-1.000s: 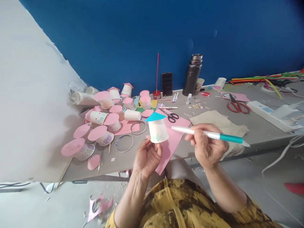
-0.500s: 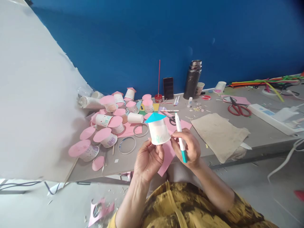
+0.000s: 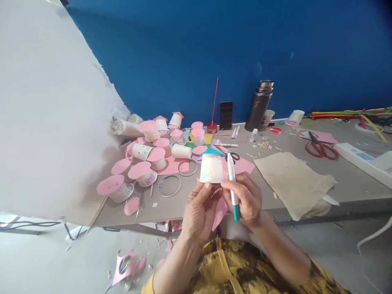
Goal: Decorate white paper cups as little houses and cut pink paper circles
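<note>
An upside-down white paper cup (image 3: 212, 168) with a blue paper cone (image 3: 212, 152) on top is held up before me. Faint green marks show near its rim. My left hand (image 3: 200, 204) pinches that rim from below, thumb in front. A white marker (image 3: 232, 175) with a teal end rests in my right hand (image 3: 246, 200), its bare tip pointing up and its teal end down. The fingertips of my right hand are close to the cup's right rim; whether they touch it I cannot tell.
To the left crowd several decorated cups with pink paper tops (image 3: 142, 170). Tape rings (image 3: 169, 186) lie nearer. Along the back stand a phone (image 3: 226, 115) and a dark thermos (image 3: 259, 106). A beige cloth (image 3: 295, 183), red-handled scissors (image 3: 321, 151) and a power strip (image 3: 364, 163) lie to the right.
The cup has turned in my left hand, so the green marks now sit further left on it. The whole scene has shifted slightly rightward in view. The marker stays in my right hand.
</note>
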A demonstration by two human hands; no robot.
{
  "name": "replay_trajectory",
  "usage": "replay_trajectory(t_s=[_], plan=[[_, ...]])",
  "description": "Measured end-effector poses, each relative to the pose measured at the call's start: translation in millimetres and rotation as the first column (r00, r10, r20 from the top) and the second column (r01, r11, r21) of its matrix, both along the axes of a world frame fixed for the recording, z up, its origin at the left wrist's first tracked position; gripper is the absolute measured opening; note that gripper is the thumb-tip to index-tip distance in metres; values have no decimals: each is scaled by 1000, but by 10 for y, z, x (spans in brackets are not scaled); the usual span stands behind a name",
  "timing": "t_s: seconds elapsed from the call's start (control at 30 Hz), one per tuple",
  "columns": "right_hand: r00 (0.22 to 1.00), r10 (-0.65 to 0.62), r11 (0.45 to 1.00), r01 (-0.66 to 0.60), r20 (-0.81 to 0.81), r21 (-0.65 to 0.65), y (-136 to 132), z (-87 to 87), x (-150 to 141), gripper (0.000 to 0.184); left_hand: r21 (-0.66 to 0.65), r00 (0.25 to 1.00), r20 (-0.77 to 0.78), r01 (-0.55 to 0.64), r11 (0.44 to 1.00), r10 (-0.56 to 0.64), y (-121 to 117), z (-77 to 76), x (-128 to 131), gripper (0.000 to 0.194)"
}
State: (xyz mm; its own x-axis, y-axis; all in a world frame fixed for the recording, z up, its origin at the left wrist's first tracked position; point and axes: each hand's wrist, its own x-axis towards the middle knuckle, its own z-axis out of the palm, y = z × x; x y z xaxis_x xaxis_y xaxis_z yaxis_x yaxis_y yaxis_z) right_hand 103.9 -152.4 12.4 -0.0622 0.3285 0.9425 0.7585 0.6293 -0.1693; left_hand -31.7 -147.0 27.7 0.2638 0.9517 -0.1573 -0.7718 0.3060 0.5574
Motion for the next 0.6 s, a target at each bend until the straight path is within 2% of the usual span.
replay_trajectory(t_s=[0.13,0.27,0.33,0.43,0.53,0.6], plan=[[994,80,995,-84,-70,-61,-57,68,28,40,-112,999,25,-40,993,43,88,-18,-32,13],[952,117,985,-148,-282,-90,-194,72,180,37,-314,997,64,-20,949,43,160,39,-57,8],[930,163,977,-199,-329,-81,-246,56,246,34,-339,996,65,-30,940,55,173,48,-55,10],[937,194,966,-235,-291,-110,-270,57,268,30,-262,996,51,-59,963,75,164,9,-41,7],[957,141,961,-195,-255,-198,-257,98,207,26,-134,997,37,-61,989,67,134,-49,-30,13],[962,122,963,-175,-246,-207,-244,134,152,22,-62,997,17,-71,996,73,117,-73,-25,14]])
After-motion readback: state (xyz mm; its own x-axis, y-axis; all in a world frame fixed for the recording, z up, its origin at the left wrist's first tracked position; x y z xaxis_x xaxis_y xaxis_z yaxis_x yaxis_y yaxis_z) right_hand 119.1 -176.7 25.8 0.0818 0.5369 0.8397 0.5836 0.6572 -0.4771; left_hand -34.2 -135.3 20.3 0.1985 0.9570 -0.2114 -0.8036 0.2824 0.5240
